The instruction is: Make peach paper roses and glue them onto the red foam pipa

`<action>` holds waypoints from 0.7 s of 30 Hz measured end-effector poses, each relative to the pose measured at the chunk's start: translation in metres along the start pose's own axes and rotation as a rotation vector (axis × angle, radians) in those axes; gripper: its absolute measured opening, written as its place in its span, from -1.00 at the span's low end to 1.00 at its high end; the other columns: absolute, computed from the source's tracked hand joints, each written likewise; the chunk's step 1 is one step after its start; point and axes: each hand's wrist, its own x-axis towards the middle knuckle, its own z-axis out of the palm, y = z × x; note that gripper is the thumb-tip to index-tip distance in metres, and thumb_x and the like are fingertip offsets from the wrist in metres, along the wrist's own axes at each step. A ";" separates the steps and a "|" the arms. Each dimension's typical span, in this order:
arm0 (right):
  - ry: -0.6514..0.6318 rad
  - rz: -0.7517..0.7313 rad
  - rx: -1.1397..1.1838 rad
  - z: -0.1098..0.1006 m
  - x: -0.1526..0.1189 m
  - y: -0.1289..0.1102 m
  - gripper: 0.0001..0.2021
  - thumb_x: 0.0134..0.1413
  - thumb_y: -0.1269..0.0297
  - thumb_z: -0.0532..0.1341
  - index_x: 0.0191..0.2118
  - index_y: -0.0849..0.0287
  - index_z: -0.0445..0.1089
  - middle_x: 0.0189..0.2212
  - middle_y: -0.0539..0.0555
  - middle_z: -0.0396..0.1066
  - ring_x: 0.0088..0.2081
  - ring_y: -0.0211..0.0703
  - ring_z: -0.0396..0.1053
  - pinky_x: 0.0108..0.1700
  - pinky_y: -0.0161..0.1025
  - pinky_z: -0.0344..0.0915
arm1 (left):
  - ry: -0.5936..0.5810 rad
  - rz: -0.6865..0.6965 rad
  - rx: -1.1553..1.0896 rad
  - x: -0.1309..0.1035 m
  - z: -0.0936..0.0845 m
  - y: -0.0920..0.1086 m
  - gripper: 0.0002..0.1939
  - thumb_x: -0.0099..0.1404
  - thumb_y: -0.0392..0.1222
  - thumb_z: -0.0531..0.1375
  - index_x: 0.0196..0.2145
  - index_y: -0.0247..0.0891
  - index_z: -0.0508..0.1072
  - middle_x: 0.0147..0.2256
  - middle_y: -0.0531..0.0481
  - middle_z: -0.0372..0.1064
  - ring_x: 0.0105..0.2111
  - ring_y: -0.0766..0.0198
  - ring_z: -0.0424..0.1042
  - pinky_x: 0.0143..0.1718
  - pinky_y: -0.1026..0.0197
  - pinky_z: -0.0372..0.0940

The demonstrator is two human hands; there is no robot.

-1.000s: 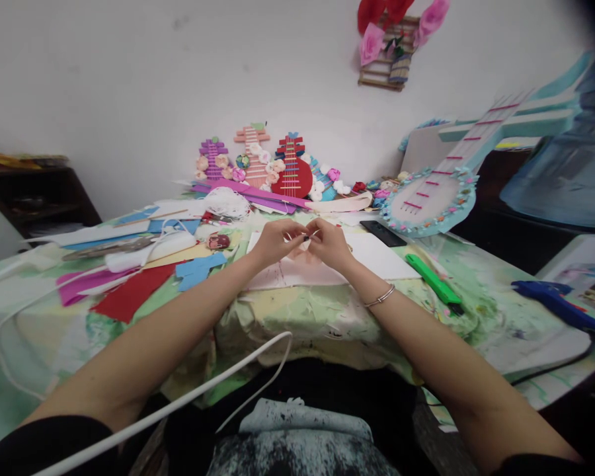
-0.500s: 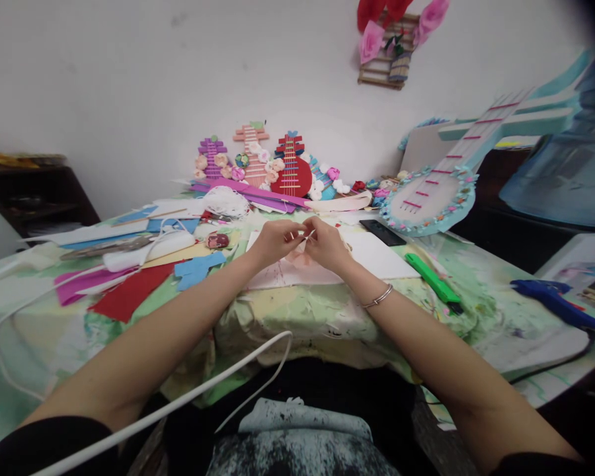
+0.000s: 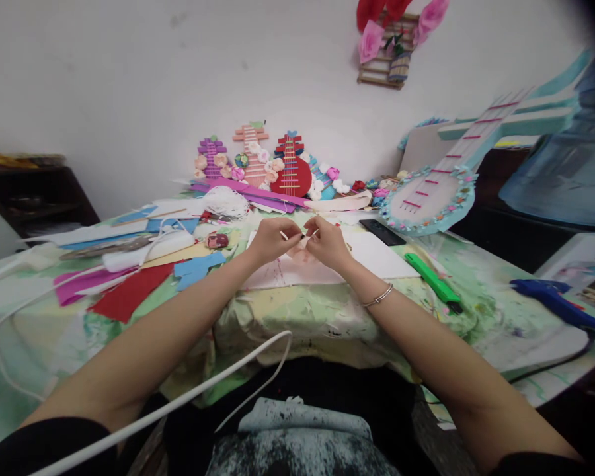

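Over a white board (image 3: 381, 254), my left hand (image 3: 276, 239) and my right hand (image 3: 327, 243) face each other with their fingertips almost meeting. Thumb and fingers of the left are drawn into a pinch. My right hand is bent into a pinch too. Whatever sits between the fingertips is too small to make out. Just beneath the hands lies a pale pinkish patch (image 3: 300, 254) on the board, partly hidden by the fingers. Thin reddish marks show on the board below the left hand.
A green utility knife (image 3: 434, 283), a black phone (image 3: 381, 232) and a blue glue gun (image 3: 558, 301) lie to the right. Felt scraps, including a red piece (image 3: 131, 291), cover the left. Small decorated lutes (image 3: 291, 168) stand behind. A white cable (image 3: 178, 404) crosses in front.
My fingertips have drawn slightly apart, and the left hand has shifted a little to the left. Everything else stays where it was.
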 end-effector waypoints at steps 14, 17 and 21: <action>0.059 0.111 0.236 0.003 0.004 0.015 -0.78 -0.23 0.45 0.10 -0.34 0.16 0.35 -0.43 -0.01 0.41 -0.37 -0.19 0.34 -0.25 -0.21 0.24 | -0.084 -0.154 -0.430 0.002 0.005 -0.009 -0.54 0.03 -0.19 0.30 -0.09 -0.32 0.34 -0.27 -0.10 0.43 -0.29 0.24 0.47 -0.27 0.22 0.37; 0.064 0.080 0.289 0.005 0.005 0.018 -0.74 -0.23 0.46 0.06 -0.32 0.16 0.35 -0.40 -0.01 0.42 -0.34 -0.18 0.36 -0.24 -0.20 0.26 | -0.096 -0.205 -0.537 0.002 0.004 -0.009 -0.54 0.01 -0.22 0.32 -0.12 -0.32 0.34 -0.33 -0.07 0.45 -0.32 0.25 0.48 -0.27 0.23 0.36; 0.059 0.038 0.322 0.004 0.005 0.017 -0.76 -0.18 0.42 0.05 -0.32 0.16 0.36 -0.40 -0.02 0.40 -0.35 -0.20 0.33 -0.27 -0.23 0.25 | -0.115 -0.268 -0.567 0.002 0.001 -0.005 -0.57 -0.03 -0.25 0.35 -0.17 -0.35 0.37 -0.39 -0.03 0.45 -0.38 0.26 0.48 -0.34 0.25 0.34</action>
